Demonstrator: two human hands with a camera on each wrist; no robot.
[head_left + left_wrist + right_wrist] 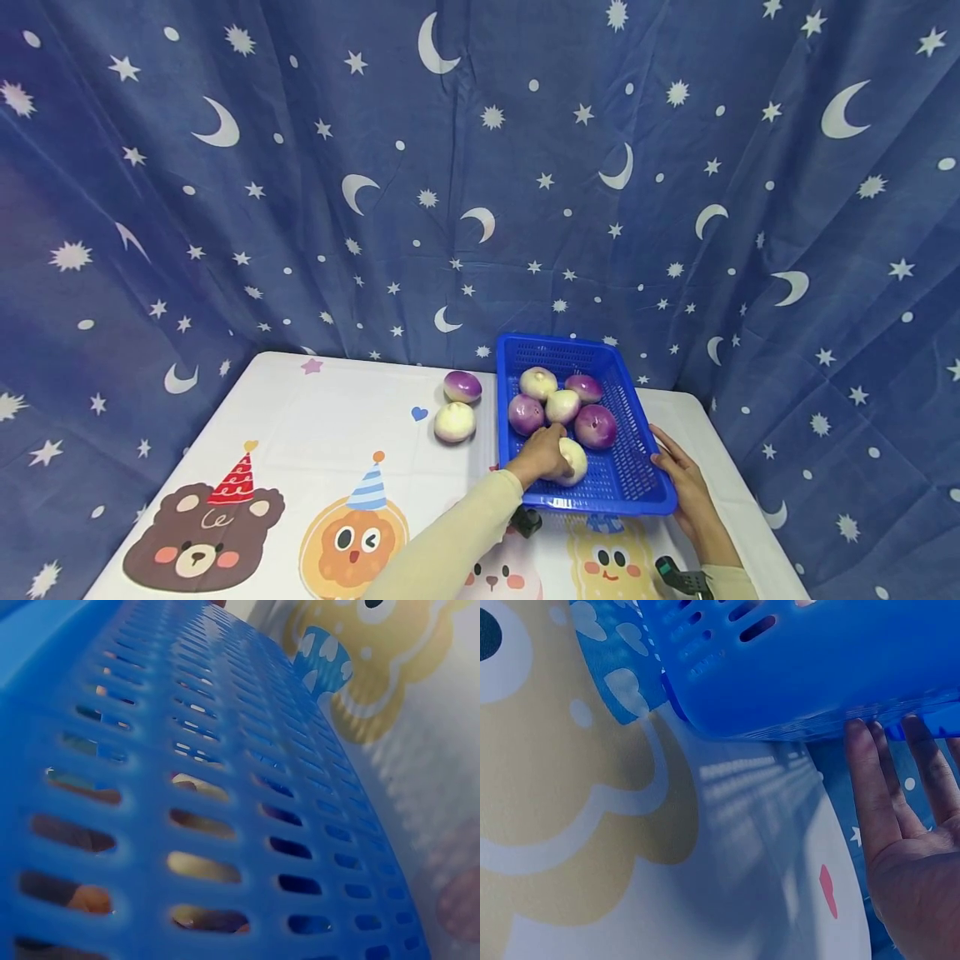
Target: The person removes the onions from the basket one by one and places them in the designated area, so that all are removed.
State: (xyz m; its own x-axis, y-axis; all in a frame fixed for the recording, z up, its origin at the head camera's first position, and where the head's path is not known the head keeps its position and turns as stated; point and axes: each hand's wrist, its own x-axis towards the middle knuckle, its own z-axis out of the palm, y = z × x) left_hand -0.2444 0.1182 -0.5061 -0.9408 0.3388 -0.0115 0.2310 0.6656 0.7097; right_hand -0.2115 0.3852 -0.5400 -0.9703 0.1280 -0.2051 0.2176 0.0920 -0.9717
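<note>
My left hand [543,457] reaches over the near left rim into a blue plastic basket [630,492] and grips a mostly white turnip [573,461] in its near part. Several more purple and white turnips, one deep purple [596,427], lie farther back in the basket. At the basket's right side, my right hand [682,479] touches the outer wall; its fingers [866,761] look straight in the right wrist view. Through the slots of the basket wall [247,705], the left wrist view shows only bits of turnip and fingers.
Left of the basket, a purple turnip [462,387] and a whitish one [454,422] lie on the white tablecloth [352,417], which has cartoon prints. A blue curtain [375,208] with moons and stars hangs behind the table.
</note>
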